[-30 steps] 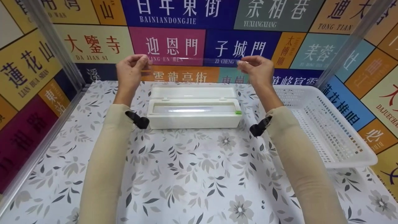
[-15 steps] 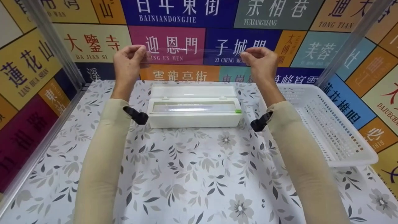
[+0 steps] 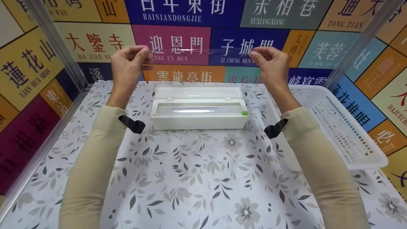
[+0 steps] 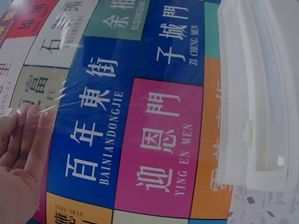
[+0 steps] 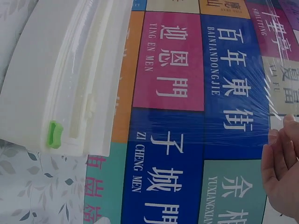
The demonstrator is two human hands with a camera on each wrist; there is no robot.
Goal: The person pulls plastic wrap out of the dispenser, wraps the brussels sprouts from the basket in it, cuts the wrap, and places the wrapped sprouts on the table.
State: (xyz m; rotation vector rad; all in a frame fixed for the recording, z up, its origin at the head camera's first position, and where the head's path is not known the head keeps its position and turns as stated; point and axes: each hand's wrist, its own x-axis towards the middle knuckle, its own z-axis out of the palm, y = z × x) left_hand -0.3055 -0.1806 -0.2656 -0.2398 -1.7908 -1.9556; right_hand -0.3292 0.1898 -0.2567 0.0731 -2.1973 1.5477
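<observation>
A sheet of clear cling film (image 3: 198, 52) is stretched between my two raised hands, seen mostly by its shine. My left hand (image 3: 127, 65) pinches its left end between thumb and fingers; my right hand (image 3: 273, 65) pinches the other end. Creases fan out from the grip in both wrist views, where the film (image 4: 65, 88) catches the light near the left fingertips (image 4: 32, 112). Below and between the hands, a white cling film dispenser (image 3: 198, 122) stands on the table with its lid (image 3: 198, 92) tipped back. A shiny roll (image 3: 198, 109) lies inside, and a green slider (image 3: 244, 113) sits at the right end.
A white perforated plastic basket (image 3: 362, 165) stands to the right, partly behind the right forearm. Flower-patterned cloth (image 3: 190, 178) covers the table. Behind it rises a wall of coloured sign panels (image 3: 178, 73), with clear upright posts (image 3: 60, 54) at the corners.
Both hands have risen a little and drawn farther apart, left hand to the left and right hand to the right, with the film still held between them. The dispenser and basket stay put.
</observation>
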